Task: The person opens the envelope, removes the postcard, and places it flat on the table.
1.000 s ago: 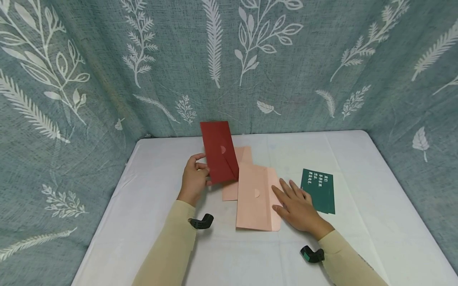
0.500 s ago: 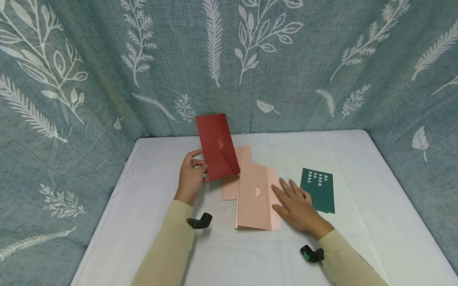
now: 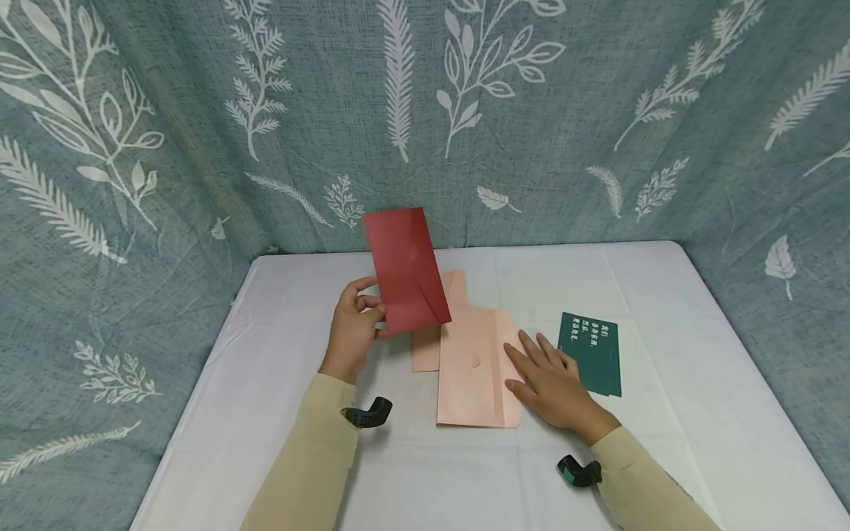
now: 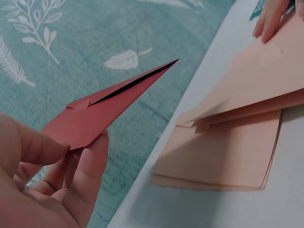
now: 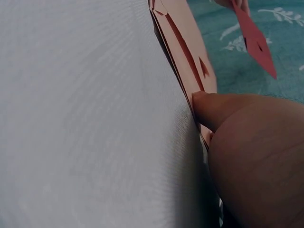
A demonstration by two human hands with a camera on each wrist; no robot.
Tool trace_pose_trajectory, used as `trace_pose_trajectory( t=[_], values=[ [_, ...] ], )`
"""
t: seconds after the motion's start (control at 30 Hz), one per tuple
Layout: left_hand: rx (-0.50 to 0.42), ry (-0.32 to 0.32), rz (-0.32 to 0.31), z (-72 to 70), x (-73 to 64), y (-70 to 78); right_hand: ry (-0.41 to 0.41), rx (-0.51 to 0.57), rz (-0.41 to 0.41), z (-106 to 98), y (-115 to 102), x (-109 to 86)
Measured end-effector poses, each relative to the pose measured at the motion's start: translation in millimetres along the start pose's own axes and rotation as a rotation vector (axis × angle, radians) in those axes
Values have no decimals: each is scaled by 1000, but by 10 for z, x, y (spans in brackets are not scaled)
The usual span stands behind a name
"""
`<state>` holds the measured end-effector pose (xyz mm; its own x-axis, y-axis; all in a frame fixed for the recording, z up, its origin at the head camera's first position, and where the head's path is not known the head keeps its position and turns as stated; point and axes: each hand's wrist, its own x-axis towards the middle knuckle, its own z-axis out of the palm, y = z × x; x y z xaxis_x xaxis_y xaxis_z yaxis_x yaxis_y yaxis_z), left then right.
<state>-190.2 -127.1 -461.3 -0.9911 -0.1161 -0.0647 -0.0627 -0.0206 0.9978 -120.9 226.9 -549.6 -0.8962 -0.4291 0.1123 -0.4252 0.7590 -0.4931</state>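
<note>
My left hand pinches a red envelope by its lower left edge and holds it tilted up off the table. In the left wrist view the red envelope has a dark slit along one side, with the thumb and fingers on its near end. On the flap of a pink envelope rests my right hand, its fingers spread. In the right wrist view, the thumb touches the pink envelope's edge. Another pink envelope lies partly under the first one and behind the red one.
Dark green cards with white lettering lie just right of my right hand. A white-covered table bears everything, and a leaf-patterned curtain hangs along its back and sides.
My left hand has raised the red envelope slightly and tilted it, and the envelope's lower end has shifted a little right. The right hand stays on the pink flap.
</note>
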Motion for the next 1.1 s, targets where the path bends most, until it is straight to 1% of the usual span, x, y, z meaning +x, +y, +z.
trace_pose_trajectory(
  t=[0.03,0.17,0.27,0.43,0.63,1.0,1.1],
  values=[
    [-7,-13,-6,9,-9,5,4,-1,0,7,5,-1],
    [-30,-57,-31,44,-43,12,-27,-17,30,13,15,5],
    [-34,-89,-49,61,-69,0,-37,-22,36,34,40,12],
    [-22,-138,-73,97,-121,-40,-25,-19,28,58,64,13],
    [-16,-189,-132,152,-191,-90,-23,-19,26,59,53,9],
    [-31,-299,-202,251,-341,-279,-48,-15,42,-9,-15,-1],
    [-42,-326,-227,284,-394,-316,-33,-17,29,-9,-17,-6]
  ],
)
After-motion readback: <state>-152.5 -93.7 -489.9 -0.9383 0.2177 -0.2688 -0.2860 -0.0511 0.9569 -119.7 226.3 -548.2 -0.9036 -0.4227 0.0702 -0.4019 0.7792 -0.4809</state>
